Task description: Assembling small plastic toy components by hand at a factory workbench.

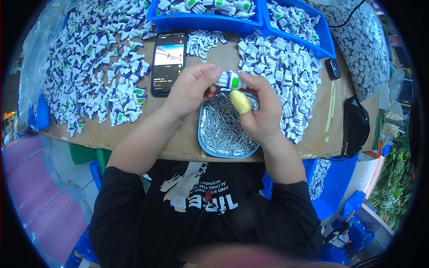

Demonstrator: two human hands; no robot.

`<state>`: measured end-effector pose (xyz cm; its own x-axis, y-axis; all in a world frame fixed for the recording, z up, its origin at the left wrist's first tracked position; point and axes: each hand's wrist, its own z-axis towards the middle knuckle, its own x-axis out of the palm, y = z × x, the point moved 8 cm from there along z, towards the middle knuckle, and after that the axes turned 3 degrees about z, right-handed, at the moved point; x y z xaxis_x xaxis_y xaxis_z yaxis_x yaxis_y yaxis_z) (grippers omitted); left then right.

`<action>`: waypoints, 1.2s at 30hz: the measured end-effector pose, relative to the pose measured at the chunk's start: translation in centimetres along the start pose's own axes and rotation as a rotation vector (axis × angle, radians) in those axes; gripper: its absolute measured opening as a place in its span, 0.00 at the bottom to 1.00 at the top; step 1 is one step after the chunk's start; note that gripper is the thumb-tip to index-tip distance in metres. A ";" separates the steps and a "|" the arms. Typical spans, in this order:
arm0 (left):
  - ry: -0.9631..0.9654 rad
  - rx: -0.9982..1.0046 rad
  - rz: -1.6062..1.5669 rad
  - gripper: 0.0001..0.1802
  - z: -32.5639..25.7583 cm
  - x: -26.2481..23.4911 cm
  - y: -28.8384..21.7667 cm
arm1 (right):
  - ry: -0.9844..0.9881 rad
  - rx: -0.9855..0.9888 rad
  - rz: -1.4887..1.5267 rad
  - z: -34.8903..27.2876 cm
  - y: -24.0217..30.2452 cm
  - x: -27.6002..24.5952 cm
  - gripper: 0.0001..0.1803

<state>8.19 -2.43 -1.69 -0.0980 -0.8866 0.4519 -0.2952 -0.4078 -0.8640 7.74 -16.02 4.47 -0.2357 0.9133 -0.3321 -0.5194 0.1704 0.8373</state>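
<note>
Between my two hands, above the middle of the table, is a small white plastic toy part [234, 81] with a purple band and a green patch. My left hand [193, 89] pinches its left end with thumb and fingers. The right end is gripped by my right hand [263, 109], which wears a yellow cover on one digit. Just below both hands sits a light blue tray [206, 145] full of thin metal pins [223, 127]. Where the two hands meet, some fingertips are hidden.
Loose white, purple and green toy parts [100, 76] cover the table's left side; white ribbed parts [283, 76] lie heaped on the right. Blue bins [205, 22] stand at the back. A phone [169, 64] lies left of my hands, a black pouch [355, 125] at the right edge.
</note>
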 end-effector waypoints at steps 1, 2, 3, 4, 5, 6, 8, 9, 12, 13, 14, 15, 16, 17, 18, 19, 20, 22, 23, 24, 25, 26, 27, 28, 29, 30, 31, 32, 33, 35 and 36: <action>0.037 -0.058 -0.068 0.12 -0.1 0.0 -0.1 | 0.008 -0.025 0.002 0.2 -0.2 0.0 0.24; 0.038 -0.060 -0.068 0.12 -0.1 0.1 0.0 | 0.007 -0.023 0.002 0.4 -0.1 -0.2 0.24; 0.017 -0.051 -0.002 0.13 -0.2 0.0 0.0 | 0.057 -0.053 -0.119 0.8 0.6 0.0 0.25; -0.002 -0.042 0.064 0.15 -0.2 0.0 0.0 | 0.106 -0.082 -0.240 1.0 1.0 0.3 0.26; -0.001 -0.043 0.063 0.15 -0.2 0.0 -0.1 | 0.102 -0.117 -0.290 1.0 1.0 0.6 0.26; 0.040 -0.047 0.123 0.16 -0.3 0.4 -0.2 | 0.101 -0.116 -0.291 0.9 0.7 0.7 0.26; 0.084 -0.052 0.182 0.16 -0.4 0.8 -0.3 | 0.132 -0.119 -0.348 0.6 0.4 1.0 0.23; 0.105 -0.052 0.189 0.17 -0.5 1.0 -0.3 | 0.131 -0.117 -0.349 0.6 0.3 1.0 0.23; 0.125 -0.036 0.229 0.18 -0.7 1.1 -0.3 | 0.159 -0.132 -0.347 0.4 0.3 1.4 0.20; 0.134 -0.021 0.263 0.18 -0.7 1.3 -0.4 | 0.155 -0.130 -0.342 0.4 0.3 1.3 0.19; 0.135 -0.021 0.263 0.18 -0.8 1.3 -0.4 | 0.151 -0.128 -0.337 0.3 0.3 1.3 0.19; 0.138 -0.009 0.290 0.18 -0.8 1.4 -0.5 | 0.151 -0.127 -0.337 0.4 0.3 1.3 0.19; 0.138 0.004 0.319 0.17 -0.9 1.4 -0.6 | 0.159 -0.118 -0.338 0.4 0.4 1.3 0.18; 0.135 0.004 0.321 0.17 -0.9 1.4 -0.6 | 0.167 -0.109 -0.339 0.4 0.4 1.2 0.17; 0.144 -0.001 0.318 0.17 -0.8 1.6 -0.5 | 0.169 -0.110 -0.335 0.4 0.5 1.2 0.17; 0.147 -0.004 0.316 0.17 -0.9 1.7 -0.5 | 0.167 -0.111 -0.337 0.4 0.5 1.2 0.17; 0.137 -0.003 0.318 0.17 -0.9 1.6 -0.2 | 0.167 -0.111 -0.340 0.4 0.6 1.2 0.16; 0.136 0.097 0.300 0.17 -0.8 1.8 -0.3 | 0.168 -0.118 -0.337 0.5 0.7 1.3 0.17; 0.118 0.112 0.335 0.17 -0.7 1.8 -0.5 | 0.158 -0.102 -0.344 0.5 0.5 1.2 0.17; 0.113 0.113 0.337 0.17 -0.7 1.8 -0.6 | 0.148 -0.085 -0.350 0.6 0.3 1.1 0.17; 0.092 0.125 0.443 0.17 -0.7 1.6 -0.8 | 0.195 -0.059 -0.355 0.5 -0.2 1.2 0.17; 0.070 0.135 0.548 0.17 -0.8 1.5 -1.2 | 0.199 -0.063 -0.348 0.5 0.0 1.1 0.17; 0.101 0.108 0.659 0.15 -0.9 1.4 -1.6 | 0.249 0.109 -0.161 0.5 -0.9 1.1 0.17; 0.096 0.109 0.663 0.15 -0.9 1.0 -1.9 | 0.294 0.279 0.025 0.3 -1.7 1.3 0.16; 0.076 0.178 0.769 0.14 -0.8 0.7 -2.6 | 0.343 0.361 0.166 0.0 -2.3 1.3 0.17; 0.054 0.246 0.874 0.14 -0.7 0.3 -3.4 | 0.341 0.489 0.334 -0.5 -3.1 1.4 0.17; -0.064 0.419 0.966 0.12 -0.6 -0.5 -5.0 | 0.315 0.526 0.481 -0.5 -3.2 1.3 0.16; -0.207 0.201 0.878 0.12 -0.6 -2.3 -5.7 | 0.285 0.563 0.625 -0.4 -3.2 0.9 0.16; -0.366 0.456 0.980 0.13 -0.3 -4.5 -7.6 | 0.304 0.630 0.667 -0.4 -3.7 0.0 0.16; -0.656 0.406 1.249 0.15 -0.4 -7.7 -10.4 | 0.048 0.389 1.037 0.5 -4.5 -3.5 0.21; -0.740 0.469 1.452 0.16 -0.7 -9.9 -11.4 | -0.280 0.308 1.042 1.5 -3.6 -5.5 0.30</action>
<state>11.85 11.14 3.80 0.4575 -0.4094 -0.7893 -0.0681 0.8689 -0.4902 12.19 -21.09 3.91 -0.2240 0.7073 0.6705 0.0581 -0.6770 0.7337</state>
